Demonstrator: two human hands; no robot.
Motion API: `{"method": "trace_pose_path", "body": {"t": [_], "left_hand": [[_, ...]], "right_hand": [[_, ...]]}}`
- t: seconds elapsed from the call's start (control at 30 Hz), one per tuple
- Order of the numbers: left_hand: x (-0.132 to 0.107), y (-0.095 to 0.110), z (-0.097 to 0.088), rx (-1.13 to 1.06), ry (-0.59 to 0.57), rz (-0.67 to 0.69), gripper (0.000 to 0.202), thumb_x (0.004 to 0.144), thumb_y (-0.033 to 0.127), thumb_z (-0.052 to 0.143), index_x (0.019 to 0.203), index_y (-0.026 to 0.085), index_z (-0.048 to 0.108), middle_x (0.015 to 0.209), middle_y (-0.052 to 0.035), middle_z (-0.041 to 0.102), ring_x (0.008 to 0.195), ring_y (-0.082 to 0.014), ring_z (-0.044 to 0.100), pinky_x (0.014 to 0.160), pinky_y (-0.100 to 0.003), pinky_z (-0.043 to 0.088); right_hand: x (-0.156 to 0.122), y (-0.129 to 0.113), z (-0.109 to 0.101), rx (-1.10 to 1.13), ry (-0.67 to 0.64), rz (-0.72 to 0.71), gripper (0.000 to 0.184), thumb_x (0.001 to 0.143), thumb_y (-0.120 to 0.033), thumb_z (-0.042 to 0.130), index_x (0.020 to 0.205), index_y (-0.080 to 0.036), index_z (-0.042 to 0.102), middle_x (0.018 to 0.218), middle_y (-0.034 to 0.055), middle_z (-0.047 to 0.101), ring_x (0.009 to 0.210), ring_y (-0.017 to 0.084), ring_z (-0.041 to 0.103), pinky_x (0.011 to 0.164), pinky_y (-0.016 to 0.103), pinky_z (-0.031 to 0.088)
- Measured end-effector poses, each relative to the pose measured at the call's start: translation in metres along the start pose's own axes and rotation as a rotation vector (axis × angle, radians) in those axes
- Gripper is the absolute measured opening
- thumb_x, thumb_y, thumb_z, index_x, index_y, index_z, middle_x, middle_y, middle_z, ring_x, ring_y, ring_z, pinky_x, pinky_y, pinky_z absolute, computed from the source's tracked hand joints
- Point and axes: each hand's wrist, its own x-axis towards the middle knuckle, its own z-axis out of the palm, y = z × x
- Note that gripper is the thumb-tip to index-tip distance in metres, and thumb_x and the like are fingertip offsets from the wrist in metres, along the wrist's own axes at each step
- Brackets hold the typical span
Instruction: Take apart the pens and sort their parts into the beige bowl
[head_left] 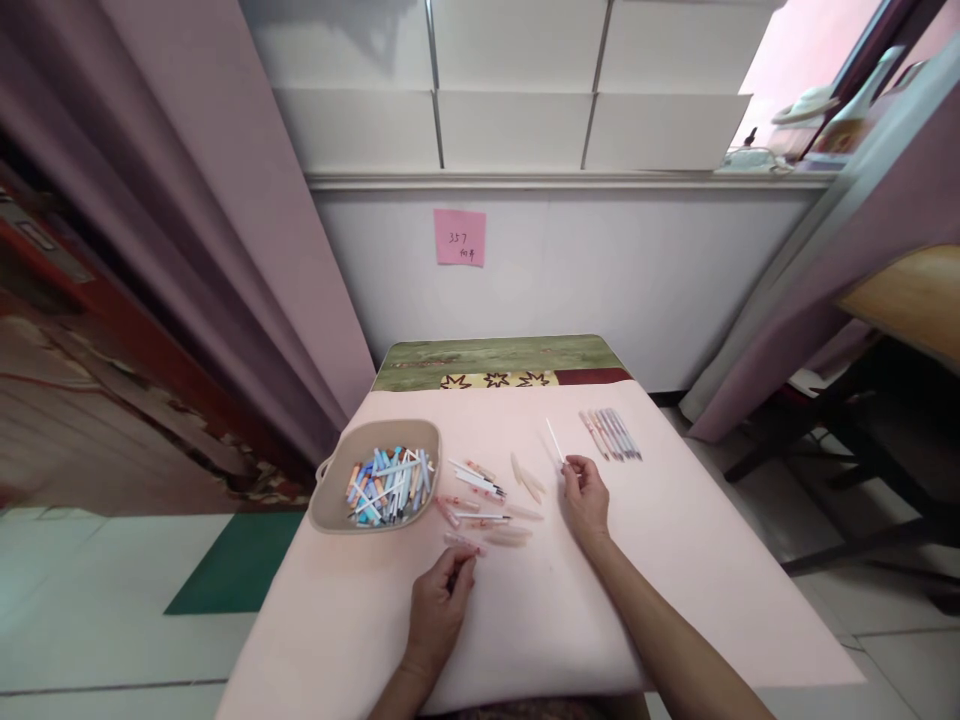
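My right hand [585, 497] pinches a thin white pen refill [554, 439] that points up and away over the pink table cover [675, 560]. My left hand [441, 607] rests low on the cover with its fingers closed on a clear pink pen piece [465, 543]. Between the hands lie loose pen parts [480, 490]: barrels, caps and refills. A row of assembled pens [611, 434] lies beyond the right hand.
A beige basket [330, 505] holding several blue, white and orange pens stands at the table's left. A pink sticky note [459, 238] hangs on the wall behind. Purple curtains flank the table, and a chair stands at the right.
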Motion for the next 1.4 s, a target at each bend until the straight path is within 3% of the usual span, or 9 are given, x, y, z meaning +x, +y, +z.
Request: {"method": "trace_pose_path", "body": {"t": [0.1,0.23,0.43,0.57,0.77,0.93,1.03,1.13,1.4], "left_hand": [[-0.001,0.001,-0.001,-0.001,0.005,-0.007,0.023,0.08,0.04,0.06,0.087,0.02,0.07,0.069,-0.0012,0.066,0.061,-0.0159,0.057,0.06,-0.024,0.046],[0.001,0.005,0.0,-0.065,0.015,-0.063,0.028,0.075,0.044,0.065,0.089,0.019,0.069,0.063,-0.0002,0.062,0.059,-0.0158,0.055,0.058,-0.024,0.045],[0.011,0.026,0.017,-0.297,-0.001,-0.167,0.04,0.074,0.045,0.068,0.101,0.016,0.069,0.067,-0.0011,0.063,0.052,-0.0113,0.049,0.047,-0.021,0.039],[0.011,0.036,0.024,-0.45,0.017,-0.228,0.039,0.073,0.045,0.07,0.096,0.013,0.072,0.053,0.0025,0.054,0.046,-0.0088,0.044,0.043,-0.019,0.033],[0.0,0.04,0.015,-0.563,0.083,-0.284,0.038,0.07,0.041,0.074,0.095,0.013,0.072,0.054,0.0031,0.053,0.049,-0.008,0.044,0.046,-0.019,0.036],[0.0,0.036,0.001,-0.544,0.154,-0.318,0.033,0.069,0.042,0.075,0.085,0.013,0.072,0.062,-0.0006,0.061,0.051,-0.0076,0.045,0.046,-0.019,0.036],[-0.002,0.025,-0.005,-0.523,0.147,-0.346,0.04,0.068,0.043,0.075,0.094,0.013,0.07,0.071,-0.0044,0.068,0.05,-0.0076,0.048,0.044,-0.018,0.035],[-0.005,0.013,-0.006,-0.498,0.117,-0.36,0.044,0.065,0.043,0.077,0.097,0.015,0.066,0.064,-0.0031,0.068,0.047,-0.0081,0.048,0.041,-0.018,0.034],[-0.011,0.007,-0.008,-0.444,0.094,-0.356,0.035,0.066,0.045,0.075,0.079,0.015,0.064,0.065,-0.0039,0.068,0.049,-0.0091,0.051,0.043,-0.018,0.037]], "right_hand": [[0.0,-0.003,-0.002,0.122,0.002,0.038,0.05,0.088,-0.049,0.04,0.114,-0.011,0.058,0.084,0.0066,0.065,0.064,0.016,0.057,0.064,0.026,0.048],[-0.019,-0.018,-0.005,0.235,-0.065,0.049,0.042,0.085,-0.049,0.047,0.1,-0.013,0.063,0.071,0.0025,0.061,0.06,0.016,0.054,0.06,0.026,0.047],[-0.086,-0.064,0.005,0.455,-0.415,-0.005,0.028,0.087,-0.042,0.052,0.093,-0.017,0.063,0.064,-0.0013,0.057,0.05,0.011,0.048,0.049,0.022,0.041],[-0.106,-0.083,0.005,0.454,-0.487,-0.087,0.023,0.088,-0.036,0.053,0.095,-0.019,0.065,0.066,-0.0013,0.06,0.051,0.011,0.049,0.05,0.021,0.041],[-0.119,-0.086,0.006,0.366,-0.547,-0.167,0.018,0.088,-0.03,0.053,0.09,-0.018,0.067,0.071,0.0001,0.065,0.053,0.009,0.05,0.051,0.02,0.04],[-0.091,-0.081,0.005,0.186,-0.547,-0.251,0.018,0.085,-0.031,0.056,0.083,-0.02,0.07,0.075,0.0017,0.068,0.06,0.012,0.056,0.058,0.022,0.042],[-0.048,-0.067,-0.005,-0.047,-0.396,-0.136,0.017,0.083,-0.03,0.055,0.079,-0.02,0.069,0.076,0.0026,0.069,0.063,0.015,0.059,0.063,0.024,0.042],[-0.019,-0.054,-0.015,-0.256,-0.372,-0.064,0.014,0.081,-0.027,0.056,0.077,-0.021,0.068,0.075,0.0016,0.069,0.067,0.016,0.06,0.064,0.025,0.04],[-0.033,-0.07,0.0,-0.497,-0.5,-0.139,0.012,0.084,-0.026,0.056,0.084,-0.023,0.068,0.086,0.0018,0.069,0.078,0.016,0.061,0.064,0.024,0.035]]}}
